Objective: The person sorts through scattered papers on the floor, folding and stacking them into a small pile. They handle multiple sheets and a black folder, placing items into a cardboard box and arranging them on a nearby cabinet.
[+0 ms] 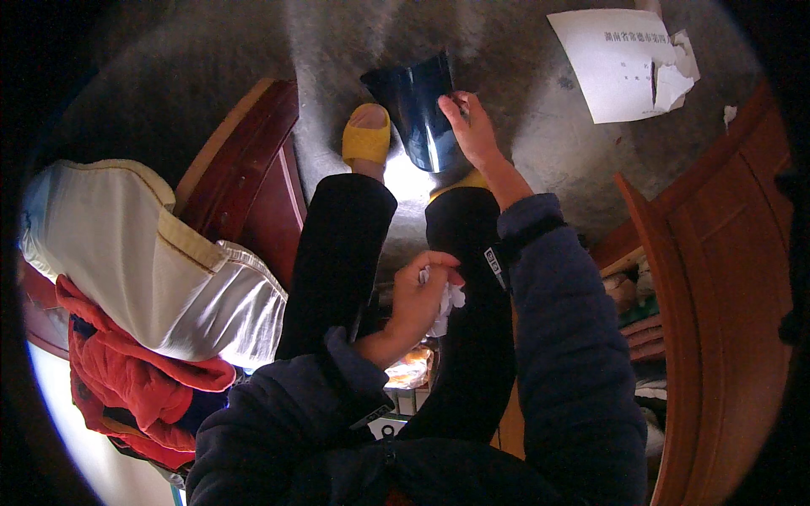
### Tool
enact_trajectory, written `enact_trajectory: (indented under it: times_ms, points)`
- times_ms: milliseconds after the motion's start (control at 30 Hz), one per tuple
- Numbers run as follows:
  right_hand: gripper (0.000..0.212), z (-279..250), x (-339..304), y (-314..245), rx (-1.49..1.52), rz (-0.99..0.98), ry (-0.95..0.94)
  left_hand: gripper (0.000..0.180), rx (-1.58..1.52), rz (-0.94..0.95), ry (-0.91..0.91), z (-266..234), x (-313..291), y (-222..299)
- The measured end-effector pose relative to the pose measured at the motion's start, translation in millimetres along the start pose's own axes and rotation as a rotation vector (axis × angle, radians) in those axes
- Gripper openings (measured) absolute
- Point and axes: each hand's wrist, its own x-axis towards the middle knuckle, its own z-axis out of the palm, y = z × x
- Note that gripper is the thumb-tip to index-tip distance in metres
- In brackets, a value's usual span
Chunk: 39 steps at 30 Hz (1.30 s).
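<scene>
My left hand [412, 297] is closed around a crumpled white paper wad [447, 304], held over the gap between my knees. Farther out, my right hand [471, 131] grips the right edge of a dark, glossy, curved object [419, 118] between thumb and fingers. That object flares toward its far end and narrows toward me, with bright light reflecting off its near end. Its exact kind I cannot make out. It stands beyond my knees, just right of a yellow slipper [366, 135] on my left foot; the other slipper is mostly hidden behind my right knee.
A torn white printed sheet [620, 63] lies on the grey floor [540, 156] at the far right. White cloth [126, 253] and red clothing [135, 363] are heaped on the left beside dark red wooden furniture [253, 169]. An open brown wooden door [717, 337] stands on the right, near folded textiles [645, 337].
</scene>
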Motion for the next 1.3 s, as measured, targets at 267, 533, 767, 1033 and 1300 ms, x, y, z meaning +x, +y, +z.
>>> enact_trajectory:
  times_ms: [267, 533, 767, 1033, 1300]
  points:
    - [0.091, -43, -11, -51, 0.009, 0.135, -0.183, 0.017, 0.037, 0.050, 0.002, -3, -2, -1]
    - [0.042, -86, -47, -63, -0.221, 0.094, -0.074, 0.021, 0.172, 0.061, 0.000, -13, 4, -24]
    - [0.024, -147, -125, -111, 0.380, 0.246, 0.104, 0.041, 0.390, 0.068, 0.007, -41, -40, -22]
    - [0.027, -184, -227, -204, 0.755, 0.209, 0.185, 0.054, 0.329, 0.171, -0.025, -56, -117, 27]
    - [0.025, -169, -326, -276, 1.122, 0.233, 0.166, 0.033, 0.165, 0.182, -0.219, -28, -212, 89]
